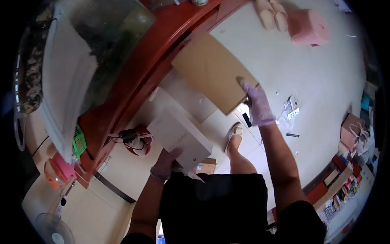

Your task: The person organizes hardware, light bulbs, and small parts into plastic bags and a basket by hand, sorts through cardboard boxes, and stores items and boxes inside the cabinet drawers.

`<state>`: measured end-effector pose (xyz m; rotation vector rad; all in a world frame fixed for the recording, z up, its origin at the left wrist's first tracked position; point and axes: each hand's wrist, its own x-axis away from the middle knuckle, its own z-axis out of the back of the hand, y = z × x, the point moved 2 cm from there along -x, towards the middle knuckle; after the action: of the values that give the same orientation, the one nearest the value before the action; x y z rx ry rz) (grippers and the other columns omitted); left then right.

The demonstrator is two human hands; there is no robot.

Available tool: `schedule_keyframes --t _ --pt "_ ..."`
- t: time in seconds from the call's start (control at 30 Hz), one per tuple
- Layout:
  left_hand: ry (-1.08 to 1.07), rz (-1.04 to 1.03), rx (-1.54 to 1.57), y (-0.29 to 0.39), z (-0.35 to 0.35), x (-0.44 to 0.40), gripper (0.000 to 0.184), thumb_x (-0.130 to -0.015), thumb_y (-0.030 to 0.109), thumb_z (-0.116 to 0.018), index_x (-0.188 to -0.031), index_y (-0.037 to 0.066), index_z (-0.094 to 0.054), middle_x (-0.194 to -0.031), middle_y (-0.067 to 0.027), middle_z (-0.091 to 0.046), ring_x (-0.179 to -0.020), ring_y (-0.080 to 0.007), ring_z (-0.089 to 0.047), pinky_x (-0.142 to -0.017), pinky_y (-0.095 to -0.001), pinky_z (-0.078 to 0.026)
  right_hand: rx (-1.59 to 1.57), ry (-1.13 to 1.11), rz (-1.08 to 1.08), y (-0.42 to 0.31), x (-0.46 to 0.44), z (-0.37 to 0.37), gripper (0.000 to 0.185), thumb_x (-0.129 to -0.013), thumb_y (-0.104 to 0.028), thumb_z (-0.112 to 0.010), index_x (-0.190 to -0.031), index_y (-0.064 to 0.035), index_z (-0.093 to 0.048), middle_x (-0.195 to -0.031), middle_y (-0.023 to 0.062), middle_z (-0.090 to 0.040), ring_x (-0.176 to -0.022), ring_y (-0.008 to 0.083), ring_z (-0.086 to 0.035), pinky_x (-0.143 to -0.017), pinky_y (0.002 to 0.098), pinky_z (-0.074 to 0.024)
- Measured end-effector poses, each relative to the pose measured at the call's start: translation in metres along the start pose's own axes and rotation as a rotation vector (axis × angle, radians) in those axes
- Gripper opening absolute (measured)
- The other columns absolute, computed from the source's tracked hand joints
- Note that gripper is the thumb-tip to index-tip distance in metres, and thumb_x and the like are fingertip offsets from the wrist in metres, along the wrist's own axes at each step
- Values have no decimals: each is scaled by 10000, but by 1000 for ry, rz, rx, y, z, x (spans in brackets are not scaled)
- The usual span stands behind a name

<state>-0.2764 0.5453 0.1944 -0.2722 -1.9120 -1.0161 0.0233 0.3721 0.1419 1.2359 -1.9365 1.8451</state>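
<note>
My right hand (258, 102), in a thin purple glove, grips the near right corner of a flat brown cardboard piece (213, 71), the thumb on top. It is raised above the tiled floor and tilted; whether it is a box or a single sheet I cannot tell. My left hand (165, 162), also gloved, holds a white box (178, 136) with grey lettering, low and close to my body. The thumb rests on its face and the other fingers are hidden beneath. The two things are apart.
A red wooden cabinet (146, 53) with a glass tank runs along the left. On the floor lie plastic wrappers (290, 110), a pink bin (310, 28), slippers (271, 14) and a small open carton (206, 166). Shelves with goods (343, 189) stand at right.
</note>
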Motion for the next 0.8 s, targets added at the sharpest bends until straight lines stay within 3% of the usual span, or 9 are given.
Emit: schedule_keyframes --t 0.13,0.2,0.27,0.37,0.43,0.6,0.7,0.77,0.8 --pt "-43 58 194 9 -4 -45 596 -906 315 -631 -1389 29 -430 -1249 -99 -577 -1159 -228 -562 -998 -386 -454 -29 -34 100 -13 -70 -24 587 -896 -456 -649 -1333 -77 -551 -1209 42 -626 -1046 143 -591 -860 301 -493" --pt "93 87 167 19 -7 -68 639 -895 357 -647 -1395 29 -423 -1259 -103 -570 -1147 -223 -572 -990 -387 -463 -17 -44 128 -19 -96 -40 616 -870 -485 -664 -1332 -96 -543 -1199 27 -624 -1068 153 -573 -917 326 -455" --pt "-14 54 83 29 -6 -99 673 -879 438 -656 -1378 38 -448 -1247 -113 -582 -1120 -225 -589 -977 -394 -477 -27 -80 174 -23 -125 -58 652 -843 -505 -686 -1332 -103 -530 -1181 12 -627 -1066 160 -568 -945 336 -429" --pt "-33 -59 10 61 -14 -127 679 -876 501 -644 -1351 43 -485 -1218 -117 -606 -1101 -236 -602 -949 -388 -492 -122 -109 279 -30 -154 -76 510 -806 -373 -747 -1221 -95 -640 -1088 42 -686 -1013 196 -627 -866 393 -503" --pt "13 -122 34 75 -12 -144 667 -883 521 -624 -1335 44 -503 -1199 -117 -617 -1095 -231 -605 -938 -370 -496 -99 -297 380 -39 -166 -89 633 -893 -508 -651 -1359 -102 -517 -1249 68 -615 -1137 252 -577 -1029 406 -426" --pt "177 -400 -43 104 -13 -166 679 -911 591 -524 -1312 43 -512 -1166 -115 -635 -1047 -211 -630 -874 -335 -529 -222 -402 366 -50 -223 -99 609 -903 -512 -637 -1338 -103 -519 -1211 88 -622 -1058 228 -599 -879 368 -500" --pt "192 -492 -163 115 -1 -168 629 -918 553 -548 -1308 60 -538 -1201 -104 -634 -1068 -202 -626 -921 -338 -503 -110 -259 321 -46 -218 -93 681 -879 -486 -681 -1385 -88 -458 -1206 108 -615 -1032 244 -604 -840 359 -514" --pt "228 -577 -157 124 -5 -173 617 -909 554 -565 -1294 71 -561 -1215 -77 -634 -1070 -186 -613 -904 -312 -476 -73 -406 691 -34 -193 -87 744 -835 -381 -746 -1411 -56 -407 -1232 151 -579 -1076 262 -586 -894 384 -510" --pt "253 -655 -150 129 -8 -177 605 -901 554 -582 -1280 82 -584 -1229 -51 -635 -1071 -170 -600 -888 -285 -449 101 -243 830 -30 -194 -85 760 -807 -343 -765 -1413 -53 -409 -1256 170 -557 -1116 281 -565 -930 394 -496"
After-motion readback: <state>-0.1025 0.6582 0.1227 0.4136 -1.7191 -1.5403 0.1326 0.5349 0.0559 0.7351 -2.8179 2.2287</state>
